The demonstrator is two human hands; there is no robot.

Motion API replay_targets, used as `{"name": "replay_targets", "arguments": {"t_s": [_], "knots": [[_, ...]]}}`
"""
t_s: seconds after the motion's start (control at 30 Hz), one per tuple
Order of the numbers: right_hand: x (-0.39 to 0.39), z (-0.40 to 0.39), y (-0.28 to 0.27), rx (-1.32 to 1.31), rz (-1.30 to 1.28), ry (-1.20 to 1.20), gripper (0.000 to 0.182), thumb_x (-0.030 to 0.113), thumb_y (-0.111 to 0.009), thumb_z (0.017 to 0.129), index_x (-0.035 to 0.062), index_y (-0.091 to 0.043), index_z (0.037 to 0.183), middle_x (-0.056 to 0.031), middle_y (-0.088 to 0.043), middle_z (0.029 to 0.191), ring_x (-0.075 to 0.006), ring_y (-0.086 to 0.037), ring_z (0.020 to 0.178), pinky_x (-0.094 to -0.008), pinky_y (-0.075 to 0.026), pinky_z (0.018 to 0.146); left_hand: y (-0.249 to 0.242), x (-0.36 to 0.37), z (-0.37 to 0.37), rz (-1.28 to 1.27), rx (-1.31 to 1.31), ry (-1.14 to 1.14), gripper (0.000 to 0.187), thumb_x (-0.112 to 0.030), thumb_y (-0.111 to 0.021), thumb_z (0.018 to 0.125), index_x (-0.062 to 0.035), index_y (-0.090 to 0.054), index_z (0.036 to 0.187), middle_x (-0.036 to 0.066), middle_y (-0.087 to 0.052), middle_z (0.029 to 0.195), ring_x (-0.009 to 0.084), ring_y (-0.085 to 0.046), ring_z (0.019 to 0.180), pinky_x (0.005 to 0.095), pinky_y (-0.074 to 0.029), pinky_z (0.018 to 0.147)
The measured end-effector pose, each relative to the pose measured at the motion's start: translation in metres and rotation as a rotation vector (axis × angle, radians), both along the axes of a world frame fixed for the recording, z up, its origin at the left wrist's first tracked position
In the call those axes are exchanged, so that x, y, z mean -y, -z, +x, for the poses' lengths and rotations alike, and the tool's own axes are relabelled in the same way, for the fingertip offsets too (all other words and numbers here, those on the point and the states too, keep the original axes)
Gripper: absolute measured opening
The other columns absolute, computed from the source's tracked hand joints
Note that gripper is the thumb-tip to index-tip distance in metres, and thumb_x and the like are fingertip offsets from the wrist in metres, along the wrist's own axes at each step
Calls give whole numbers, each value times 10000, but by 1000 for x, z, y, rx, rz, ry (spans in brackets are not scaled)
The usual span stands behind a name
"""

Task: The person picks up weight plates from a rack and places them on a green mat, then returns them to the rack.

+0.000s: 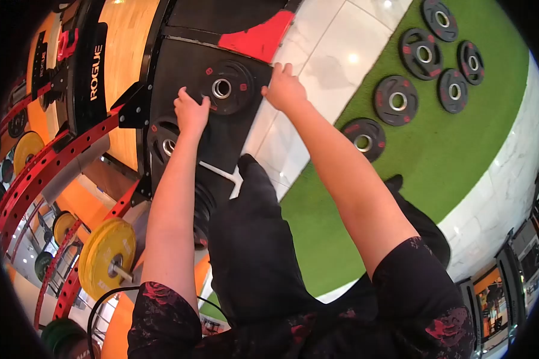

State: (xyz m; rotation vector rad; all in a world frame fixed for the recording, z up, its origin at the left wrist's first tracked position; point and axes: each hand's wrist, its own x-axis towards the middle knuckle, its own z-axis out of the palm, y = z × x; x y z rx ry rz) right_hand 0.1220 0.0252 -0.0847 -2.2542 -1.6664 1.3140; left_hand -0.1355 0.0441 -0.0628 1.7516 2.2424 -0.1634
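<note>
A black weight plate (238,76) with red marks and a silver centre ring lies flat on a black mat (245,113), between my two hands. My left hand (191,113) is at its left side, fingers spread and thumb tip right by the plate's edge. On the other side, my right hand (286,90) hovers over the mat's edge near the white tiles, fingers loosely bent, apart from the thumb, holding nothing. A second black plate (157,140) lies left of my left wrist, partly hidden by my forearm.
Several black plates, one of them a large plate (396,100), lie on green turf (449,143) to the right. A red rack upright (54,157) and yellow plates (109,254) stand at left. White tiles (329,51) run between mat and turf.
</note>
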Motion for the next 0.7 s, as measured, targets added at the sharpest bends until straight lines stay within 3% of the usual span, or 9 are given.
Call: {"name": "replay_targets", "arguments": {"t_s": [0.17,0.3,0.33,0.37,0.43,0.47,0.6,0.63,0.7], "knots": [[-8,-96,67,-37,82,43,834,368,-766,834,-8,-313,1424,-239,-423,1360,-451,-614,1109,-500,-555,872,82,-20,-23,-145,-11,-18,936,-389,-769,835,9,-244,1499,326,-426,1399,463,-510,1257,483,-453,1051],[-18,-135,96,125,153,58,949,448,-813,763,-34,-334,1426,-169,-455,1244,-335,-630,972,-459,-563,864,112,-34,-29,-219,24,41,930,-427,-806,797,26,-294,1428,324,-407,1388,497,-530,1220,490,-486,1015],[-19,-140,96,184,192,79,906,475,-818,733,-65,-434,1351,-139,-464,1176,-289,-571,975,-431,-559,810,116,-33,-22,-217,-35,33,916,-413,-827,773,25,-313,1391,320,-399,1373,516,-521,1215,496,-499,996],[-23,-144,97,198,204,98,906,475,-818,733,-65,-434,1351,-139,-464,1176,-289,-571,975,-431,-559,810,116,-38,-21,-204,-24,52,916,-413,-827,773,25,-313,1391,320,-399,1373,516,-521,1215,496,-499,996],[-30,-146,96,361,171,-225,833,490,-809,725,-87,-520,1252,-131,-474,1169,-298,-506,1066,-410,-540,770,114,-45,-21,-278,-43,-23,924,-391,-835,769,31,-296,1389,314,-389,1369,522,-514,1215,499,-504,989],[-30,-144,95,343,183,-215,793,509,-803,714,-95,-576,1176,-123,-492,1145,-297,-456,1115,-391,-521,770,113,-45,-17,-305,-48,-31,934,-376,-840,762,34,-286,1392,311,-385,1376,510,-511,1224,495,-509,983],[-24,-119,82,281,207,-33,818,473,-827,709,-87,-531,1227,-140,-502,1197,-295,-474,1163,-408,-509,860,82,-43,10,-212,-40,91,858,-376,-838,764,13,-327,1332,297,-412,1343,487,-535,1202,497,-520,961],[-21,-110,79,371,229,-16,834,587,-784,713,-44,-599,1226,-94,-509,1202,-290,-446,1097,-418,-482,680,76,-42,21,-197,-39,108,829,-387,-837,762,6,-343,1298,286,-426,1326,470,-553,1185,497,-526,949],[-17,-83,61,355,162,28,827,568,-786,724,-54,-590,1232,-99,-510,1209,-290,-445,1107,-416,-495,719,54,-42,47,-243,-3,126,832,-398,-836,758,6,-349,1298,282,-433,1322,461,-559,1181,497,-526,948]]}}
